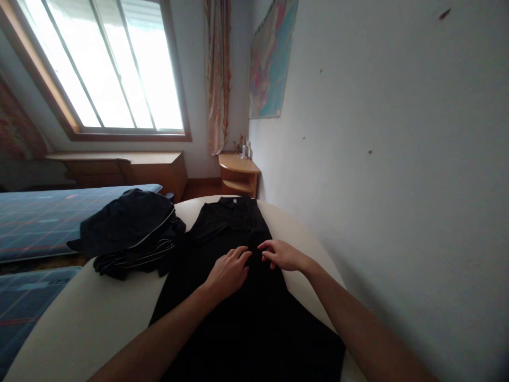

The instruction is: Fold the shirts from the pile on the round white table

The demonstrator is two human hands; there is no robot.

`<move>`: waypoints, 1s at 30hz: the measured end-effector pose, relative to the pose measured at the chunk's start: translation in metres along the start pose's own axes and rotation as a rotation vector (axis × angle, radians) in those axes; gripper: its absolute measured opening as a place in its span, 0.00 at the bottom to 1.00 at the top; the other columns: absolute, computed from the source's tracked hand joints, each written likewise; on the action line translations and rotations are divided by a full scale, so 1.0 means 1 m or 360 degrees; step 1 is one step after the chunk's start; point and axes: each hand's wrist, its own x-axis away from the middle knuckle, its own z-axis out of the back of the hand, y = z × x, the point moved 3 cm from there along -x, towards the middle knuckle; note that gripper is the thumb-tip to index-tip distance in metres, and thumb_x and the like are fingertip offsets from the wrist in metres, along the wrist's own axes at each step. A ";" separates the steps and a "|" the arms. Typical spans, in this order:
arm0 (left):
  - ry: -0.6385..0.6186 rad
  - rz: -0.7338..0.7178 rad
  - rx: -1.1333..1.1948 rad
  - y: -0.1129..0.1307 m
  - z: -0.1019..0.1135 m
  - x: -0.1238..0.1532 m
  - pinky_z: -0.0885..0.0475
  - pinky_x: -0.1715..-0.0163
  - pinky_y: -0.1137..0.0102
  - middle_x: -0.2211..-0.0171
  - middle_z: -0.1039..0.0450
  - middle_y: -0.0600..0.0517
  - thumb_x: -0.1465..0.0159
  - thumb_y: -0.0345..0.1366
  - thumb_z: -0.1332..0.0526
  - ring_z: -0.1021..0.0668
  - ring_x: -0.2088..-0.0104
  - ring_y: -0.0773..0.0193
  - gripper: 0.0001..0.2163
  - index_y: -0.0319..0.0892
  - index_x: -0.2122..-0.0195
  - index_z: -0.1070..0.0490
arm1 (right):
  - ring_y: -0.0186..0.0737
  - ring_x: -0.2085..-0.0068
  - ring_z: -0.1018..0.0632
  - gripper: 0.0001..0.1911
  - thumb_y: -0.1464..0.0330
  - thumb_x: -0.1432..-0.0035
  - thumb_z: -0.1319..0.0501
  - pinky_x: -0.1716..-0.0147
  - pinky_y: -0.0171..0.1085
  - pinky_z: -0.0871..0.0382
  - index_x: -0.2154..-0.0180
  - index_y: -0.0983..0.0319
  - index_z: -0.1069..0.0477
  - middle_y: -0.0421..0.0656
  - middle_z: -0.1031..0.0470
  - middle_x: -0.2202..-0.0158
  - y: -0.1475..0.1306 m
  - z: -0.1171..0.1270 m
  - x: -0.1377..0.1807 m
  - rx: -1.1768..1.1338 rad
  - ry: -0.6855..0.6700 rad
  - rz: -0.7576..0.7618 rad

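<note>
A black collared garment (254, 323), shaped like a long dress, lies spread out on a round cream-coloured table (115, 318). Its collar, with a small white label, points away from me, and the lower part widens toward me. Over its middle is my left hand (228, 271), fingers loosely bent and apart, with nothing visible in them. My right hand (283, 255) is close beside it near the garment's right edge, thumb and fingers apart. Whether the fingertips touch the cloth I cannot tell.
Left of the garment sits a pile of dark clothes (131, 228) with white piping. Blue checked mattresses (40, 217) lie beyond the table on the left. A white wall (397, 223) runs close along the right. A wooden corner shelf (238, 163) and a desk (159, 159) stand farther back.
</note>
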 end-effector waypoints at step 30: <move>-0.0222 -0.0687 0.0392 0.044 -0.007 0.020 0.35 0.50 0.65 0.51 0.28 0.50 0.43 0.28 0.42 0.28 0.50 0.58 0.14 0.44 0.55 0.34 | 0.41 0.54 0.22 0.09 0.72 0.40 0.38 0.58 0.33 0.33 0.58 0.56 0.24 0.42 0.24 0.50 -0.023 0.032 -0.093 0.1239 0.0209 0.0423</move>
